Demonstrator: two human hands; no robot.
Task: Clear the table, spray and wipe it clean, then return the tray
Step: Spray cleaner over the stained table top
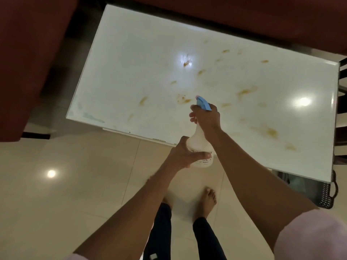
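Pale pink sleeves (315,239) frame the bottom corners of the head view, and bare forearms reach forward from them over a glossy cream tile floor (75,184). Below the arms, dark trouser legs (161,231) and bare feet (206,201) stand on the tiles just beside the near edge of the table (131,53). Both hands hold one white spray bottle (201,147) above that near edge. The left hand (185,155) wraps around the bottle's round body, fingers curled across its printed label. The right hand (206,119) grips the neck, fingers curled at the blue spray head (203,103), whose nozzle points out over the tabletop. The white glossy tabletop carries many yellowish-brown smears (246,91), mostly across its middle and right part. Dark red upholstered seats (24,62) stand along the left and far sides. A dark woven tray (327,194) sits on the floor at the table's right near corner, partly hidden beneath it.
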